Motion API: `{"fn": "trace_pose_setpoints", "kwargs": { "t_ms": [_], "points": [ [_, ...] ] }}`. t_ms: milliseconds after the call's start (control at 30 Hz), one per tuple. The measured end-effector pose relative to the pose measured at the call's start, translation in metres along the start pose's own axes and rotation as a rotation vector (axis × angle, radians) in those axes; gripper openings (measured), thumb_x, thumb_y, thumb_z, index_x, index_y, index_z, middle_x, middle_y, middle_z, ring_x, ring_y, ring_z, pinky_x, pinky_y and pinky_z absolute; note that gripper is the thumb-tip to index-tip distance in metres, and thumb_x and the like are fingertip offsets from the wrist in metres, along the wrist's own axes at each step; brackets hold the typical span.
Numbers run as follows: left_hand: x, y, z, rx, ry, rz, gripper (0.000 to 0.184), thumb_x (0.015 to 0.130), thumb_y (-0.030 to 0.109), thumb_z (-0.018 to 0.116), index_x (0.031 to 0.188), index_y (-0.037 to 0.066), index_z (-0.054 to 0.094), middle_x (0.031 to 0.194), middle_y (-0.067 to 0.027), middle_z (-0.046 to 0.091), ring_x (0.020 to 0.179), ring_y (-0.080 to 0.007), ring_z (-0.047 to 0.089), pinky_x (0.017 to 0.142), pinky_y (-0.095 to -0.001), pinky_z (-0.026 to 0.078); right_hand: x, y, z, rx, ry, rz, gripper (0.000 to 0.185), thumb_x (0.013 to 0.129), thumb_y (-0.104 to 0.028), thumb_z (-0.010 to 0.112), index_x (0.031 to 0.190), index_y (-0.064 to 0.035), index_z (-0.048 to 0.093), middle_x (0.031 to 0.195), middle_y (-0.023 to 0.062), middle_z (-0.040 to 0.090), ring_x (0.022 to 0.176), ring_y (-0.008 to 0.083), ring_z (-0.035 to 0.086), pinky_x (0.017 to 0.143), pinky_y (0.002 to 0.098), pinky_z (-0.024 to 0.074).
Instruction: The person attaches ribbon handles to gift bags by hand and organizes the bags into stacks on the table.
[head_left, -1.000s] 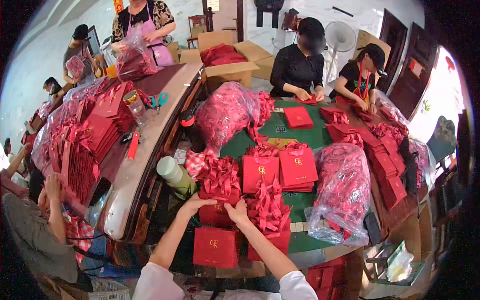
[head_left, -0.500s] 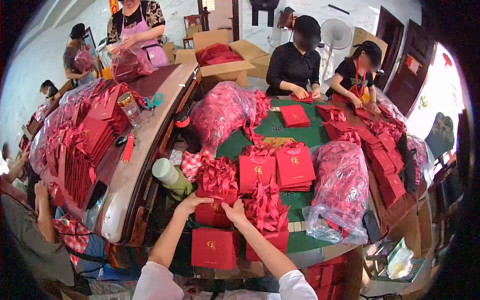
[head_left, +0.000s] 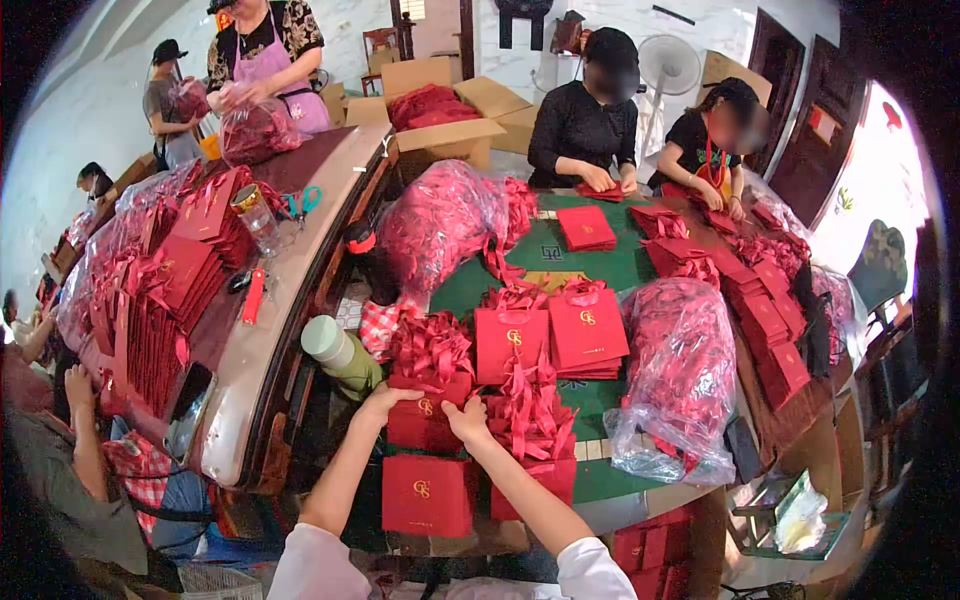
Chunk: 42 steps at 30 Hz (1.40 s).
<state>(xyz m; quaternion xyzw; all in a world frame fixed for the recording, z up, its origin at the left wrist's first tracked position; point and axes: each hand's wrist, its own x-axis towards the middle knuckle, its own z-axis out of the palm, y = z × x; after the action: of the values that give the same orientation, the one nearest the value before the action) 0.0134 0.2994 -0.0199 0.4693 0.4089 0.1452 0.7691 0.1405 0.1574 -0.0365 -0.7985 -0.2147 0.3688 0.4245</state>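
Left hand [head_left: 388, 401] and right hand [head_left: 467, 419] grasp the red bag [head_left: 420, 432] by its upper sides, near the green surface [head_left: 592, 412] edge; presumably light, stiff and crease-prone, it calls for gentle side pressure.

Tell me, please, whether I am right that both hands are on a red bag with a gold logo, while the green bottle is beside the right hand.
Not quite: the head view shows the green bottle beside the left hand, not the right hand. Both hands are indeed on a red bag with a gold logo.
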Motion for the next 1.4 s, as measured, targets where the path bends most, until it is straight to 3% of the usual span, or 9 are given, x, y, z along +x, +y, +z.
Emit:
{"fn": "trace_pose_setpoints", "kwargs": {
  "t_ms": [467, 533, 667, 767, 967, 1167, 1300, 1333, 1400],
  "points": [
    [-0.025, 0.021, 0.012, -0.096, -0.052, 0.052, 0.038, 0.075, 0.003, 0.075, 0.112, 0.003, 0.066, 0.104, -0.0087, 0.071, 0.092, -0.0227, 0.068, 0.086, -0.0382, 0.054, -0.017, -0.010, -0.013, 0.093, 0.099, -0.159, 0.084, 0.079, -0.038, 0.072, 0.138, 0.0074, 0.033, 0.133, 0.0331, 0.039, 0.125, 0.0463, 0.041, 0.104, 0.0468, 0.0381],
    [-0.031, 0.025, 0.013, -0.098, -0.039, 0.093, 0.039, 0.075, 0.002, 0.075, 0.112, 0.004, 0.066, 0.104, -0.0092, 0.071, 0.093, -0.0232, 0.068, 0.085, -0.0390, 0.054, -0.024, -0.015, -0.023, 0.124, 0.065, -0.200, 0.079, 0.079, -0.035, 0.072, 0.136, 0.0062, 0.036, 0.135, 0.0285, 0.040, 0.124, 0.0375, 0.043, 0.105, 0.0417, 0.0372],
    [-0.048, 0.041, 0.015, -0.032, 0.029, 0.124, 0.039, 0.074, 0.001, 0.075, 0.112, 0.003, 0.066, 0.104, -0.0100, 0.070, 0.095, -0.0250, 0.068, 0.086, -0.0400, 0.055, -0.035, -0.021, -0.029, 0.143, 0.036, -0.258, 0.078, 0.080, -0.032, 0.073, 0.136, 0.0066, 0.036, 0.132, 0.0259, 0.044, 0.121, 0.0333, 0.047, 0.103, 0.0396, 0.0404],
    [-0.058, 0.048, 0.012, -0.115, -0.090, 0.161, 0.048, 0.072, -0.004, 0.075, 0.117, 0.004, 0.064, 0.110, -0.0086, 0.069, 0.101, -0.0241, 0.066, 0.092, -0.0386, 0.052, -0.045, -0.023, -0.032, 0.257, 0.045, -0.326, 0.079, 0.080, -0.032, 0.077, 0.136, 0.0056, 0.036, 0.129, 0.0225, 0.048, 0.118, 0.0292, 0.050, 0.101, 0.0372, 0.0430],
    [-0.095, 0.045, 0.014, -0.170, -0.251, 0.181, 0.038, 0.081, 0.005, 0.068, 0.119, 0.003, 0.063, 0.115, -0.0104, 0.068, 0.105, -0.0246, 0.065, 0.095, -0.0408, 0.050, -0.106, -0.031, -0.057, 0.508, -0.010, -0.509, 0.093, 0.074, -0.028, 0.085, 0.141, 0.0015, 0.028, 0.129, 0.0199, 0.045, 0.118, 0.0258, 0.049, 0.099, 0.0363, 0.0435],
    [-0.140, 0.009, 0.064, -0.661, -0.287, 0.065, 0.038, 0.087, 0.018, 0.062, 0.123, 0.005, 0.060, 0.120, -0.0145, 0.066, 0.110, -0.0330, 0.063, 0.098, -0.0528, 0.047, -0.179, -0.003, -0.087, 0.629, -0.115, -0.639, 0.088, 0.080, -0.015, 0.081, 0.145, -0.0026, 0.023, 0.139, 0.0151, 0.043, 0.125, 0.0206, 0.048, 0.099, 0.0352, 0.0442],
    [-0.150, -0.045, 0.105, -0.611, -0.267, 0.026, 0.038, 0.088, 0.021, 0.062, 0.122, 0.005, 0.060, 0.119, -0.0136, 0.066, 0.109, -0.0333, 0.062, 0.099, -0.0511, 0.047, -0.219, 0.005, -0.113, 0.581, -0.119, -0.486, 0.055, 0.078, -0.006, 0.080, 0.126, -0.0010, 0.055, 0.117, 0.0093, 0.064, 0.106, 0.0177, 0.062, 0.093, 0.0328, 0.0491],
    [-0.157, -0.055, 0.118, -0.609, -0.240, 0.038, 0.038, 0.087, 0.020, 0.063, 0.122, 0.005, 0.060, 0.119, -0.0132, 0.066, 0.110, -0.0330, 0.062, 0.098, -0.0506, 0.047, -0.225, 0.009, -0.112, 0.636, 0.030, -0.463, 0.041, 0.075, -0.004, 0.081, 0.113, -0.0013, 0.064, 0.105, 0.0069, 0.070, 0.093, 0.0175, 0.066, 0.089, 0.0319, 0.0513],
    [-0.167, -0.076, 0.138, -0.635, -0.122, -0.050, 0.040, 0.085, 0.019, 0.066, 0.122, 0.006, 0.059, 0.119, -0.0126, 0.065, 0.112, -0.0319, 0.061, 0.099, -0.0499, 0.047, -0.238, 0.011, -0.122, 0.655, 0.085, -0.502, 0.043, 0.075, -0.005, 0.081, 0.114, -0.0012, 0.064, 0.106, 0.0070, 0.069, 0.095, 0.0170, 0.065, 0.088, 0.0319, 0.0511]
  ]
}}
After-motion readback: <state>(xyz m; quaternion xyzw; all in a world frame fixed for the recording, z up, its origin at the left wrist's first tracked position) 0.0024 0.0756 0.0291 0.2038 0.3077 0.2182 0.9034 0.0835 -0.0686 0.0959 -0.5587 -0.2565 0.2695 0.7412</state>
